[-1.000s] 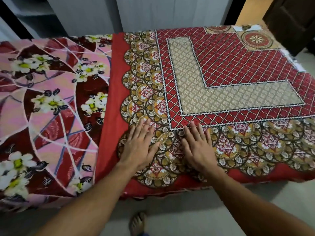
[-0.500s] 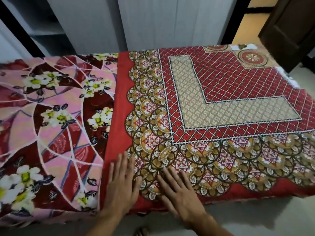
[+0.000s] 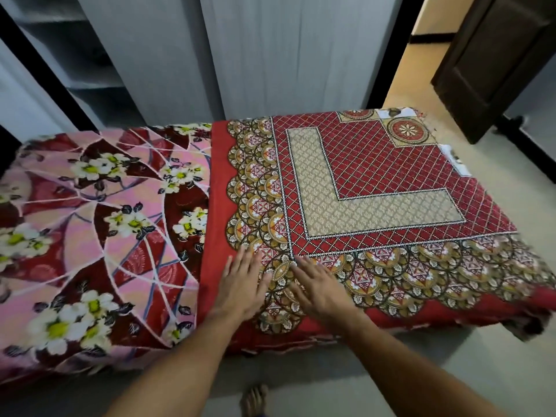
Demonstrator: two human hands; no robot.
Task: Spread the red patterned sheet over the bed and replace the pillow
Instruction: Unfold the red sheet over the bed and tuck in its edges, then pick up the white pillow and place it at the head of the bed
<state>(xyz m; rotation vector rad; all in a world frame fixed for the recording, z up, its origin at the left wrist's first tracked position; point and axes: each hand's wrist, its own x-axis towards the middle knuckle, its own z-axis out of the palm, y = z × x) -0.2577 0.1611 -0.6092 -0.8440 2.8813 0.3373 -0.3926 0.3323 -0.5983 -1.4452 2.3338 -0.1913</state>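
The red patterned sheet (image 3: 376,188) lies folded over the right part of the bed, with a beige L-shaped band and a scalloped gold border. The left part of the bed (image 3: 90,236) shows a pink floral cover. My left hand (image 3: 240,284) lies flat, fingers apart, on the sheet's plain red left edge near the front. My right hand (image 3: 316,287) rests flat on the scalloped border just beside it. Neither hand grips the cloth. No pillow is in view.
A grey wardrobe (image 3: 255,55) with open shelves at the left stands behind the bed. A dark door (image 3: 487,61) hangs open at the upper right. Pale floor (image 3: 496,356) runs in front and to the right. A bare foot (image 3: 254,400) shows below.
Both hands slid toward the front edge and then forward again over the sheet, staying flat. The view has tilted up and drawn back, showing more wardrobe and floor.
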